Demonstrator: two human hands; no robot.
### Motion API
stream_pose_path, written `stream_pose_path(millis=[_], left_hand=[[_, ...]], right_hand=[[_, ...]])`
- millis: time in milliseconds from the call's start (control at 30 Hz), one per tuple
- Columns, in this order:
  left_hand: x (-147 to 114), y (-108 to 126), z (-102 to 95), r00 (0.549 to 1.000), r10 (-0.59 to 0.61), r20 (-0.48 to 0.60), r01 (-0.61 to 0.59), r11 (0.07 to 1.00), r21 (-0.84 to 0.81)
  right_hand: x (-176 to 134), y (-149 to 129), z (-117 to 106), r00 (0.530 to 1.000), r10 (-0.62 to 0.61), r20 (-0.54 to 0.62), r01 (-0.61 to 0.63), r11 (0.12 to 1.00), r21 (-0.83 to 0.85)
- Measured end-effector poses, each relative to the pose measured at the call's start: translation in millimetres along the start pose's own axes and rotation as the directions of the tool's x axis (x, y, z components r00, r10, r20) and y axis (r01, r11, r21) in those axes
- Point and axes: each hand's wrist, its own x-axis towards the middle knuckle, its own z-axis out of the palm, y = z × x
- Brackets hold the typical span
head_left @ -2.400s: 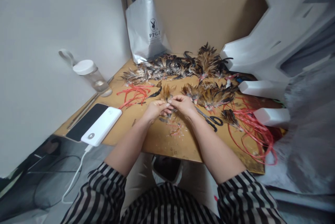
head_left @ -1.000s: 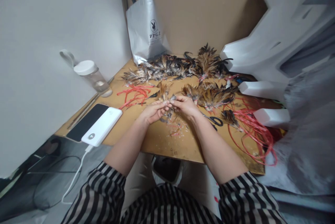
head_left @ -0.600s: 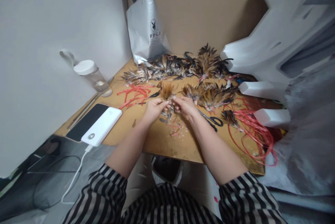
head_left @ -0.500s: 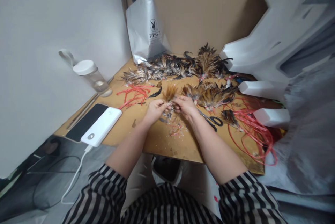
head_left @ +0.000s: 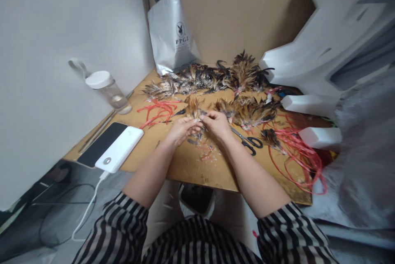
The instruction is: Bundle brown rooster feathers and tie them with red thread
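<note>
Landmark: the flat yellow-brown tabletop [head_left: 197,173]. At its back-left corner stands a silver, PPGZ-printed bag [head_left: 173,29]; along its back lies a long row of mottled black-and-brown feathers [head_left: 197,79]. Tangled glossy red plastic strands [head_left: 304,155] occupy its right end. Over its centre, the left hand [head_left: 183,130] pinches the base of a tan feather tuft, fingers curled; the right hand [head_left: 217,124] grips the same base between thumb and forefinger. Black-handled metal scissors [head_left: 251,143] lie right of its centre. Smallest: the tan feather tuft [head_left: 193,107], fanned toward its back.
</note>
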Motion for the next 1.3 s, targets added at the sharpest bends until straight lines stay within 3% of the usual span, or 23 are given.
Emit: stream_pose_path(millis=[200, 533, 767, 1033, 1133, 1233, 1300], left_hand=[[-1, 0, 0.7, 0.999, -0.008, 0.031, 0.006, 0.998, 0.060], [-2, -2, 2.6, 1.000, 0.022, 0.009, -0.024, 0.983, 0.183], [0, -5, 1.4, 1.000, 0.015, 0.017, -0.017, 0.993, 0.120], [-1, -2, 3.8, 1.000, 0.026, 0.001, -0.026, 0.991, 0.131], [-1, 2, 4.1, 0.996, 0.065, -0.053, -0.059, 0.992, 0.108], [1, 6, 1.5, 0.983, 0.116, -0.144, -0.116, 0.993, 0.009], [2, 7, -1.0, 0.971, 0.142, -0.191, -0.154, 0.987, -0.052]], right_hand=[[-2, -3, 3, 1.000, -0.022, 0.018, 0.023, 0.999, -0.049], [-5, -5, 4, 0.981, 0.169, 0.092, -0.187, 0.952, 0.241], [-3, 4, 9, 0.988, 0.144, 0.057, -0.155, 0.936, 0.315], [-6, -1, 12, 0.989, 0.142, 0.029, -0.145, 0.955, 0.258], [-3, -2, 6, 0.994, 0.106, 0.020, -0.108, 0.971, 0.211], [4, 2, -7, 0.998, 0.022, -0.051, -0.020, 0.999, 0.046], [8, 6, -16, 1.000, 0.003, -0.025, -0.007, 0.989, -0.147]])
